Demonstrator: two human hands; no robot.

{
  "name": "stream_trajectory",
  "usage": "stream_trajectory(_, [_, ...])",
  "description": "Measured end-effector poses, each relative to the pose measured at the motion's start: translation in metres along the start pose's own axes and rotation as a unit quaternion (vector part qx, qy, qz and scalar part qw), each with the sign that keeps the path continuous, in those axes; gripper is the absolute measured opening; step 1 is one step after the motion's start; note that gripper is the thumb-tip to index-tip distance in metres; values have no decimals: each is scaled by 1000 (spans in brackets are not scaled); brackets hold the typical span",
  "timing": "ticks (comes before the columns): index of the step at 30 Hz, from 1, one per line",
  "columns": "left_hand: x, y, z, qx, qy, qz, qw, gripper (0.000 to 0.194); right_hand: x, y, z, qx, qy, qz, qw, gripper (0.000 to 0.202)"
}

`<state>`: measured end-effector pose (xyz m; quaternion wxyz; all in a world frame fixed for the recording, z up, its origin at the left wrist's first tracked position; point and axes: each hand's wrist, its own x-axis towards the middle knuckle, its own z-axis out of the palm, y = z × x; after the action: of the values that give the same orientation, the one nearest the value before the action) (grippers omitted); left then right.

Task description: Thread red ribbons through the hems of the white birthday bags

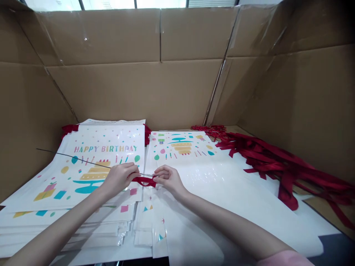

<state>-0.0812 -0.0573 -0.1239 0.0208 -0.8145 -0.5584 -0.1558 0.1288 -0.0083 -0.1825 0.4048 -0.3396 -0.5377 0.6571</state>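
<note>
I see left hand [122,176] over birthday stack [66,183], fingers closed round thin rod [83,160] | right hand [168,180] just right of birthday stack, fingers pinching red ribbon [150,181], seemingly for steadiness

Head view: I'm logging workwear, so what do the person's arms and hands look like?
The left hand and right hand are gloveless, and both forearms are bare, without watch or bracelet. A pale pink sleeve shows on the right arm; no left sleeve appears.
</note>
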Motion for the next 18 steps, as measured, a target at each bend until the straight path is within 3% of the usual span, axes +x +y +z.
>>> stream_trajectory(4, [9,-1,-5,-50,-76,-1,996,20,-2,5,4,-13,-2,-2,1000,42])
stream_trajectory(13, [46,16,5,-146,-270,64,949,40,-1,6,3,-61,-10,-41,997,49])
stream_trajectory(18, [62,17,11,-158,-300,87,937,35,2,8,-11,-120,-35,-41,991,49])
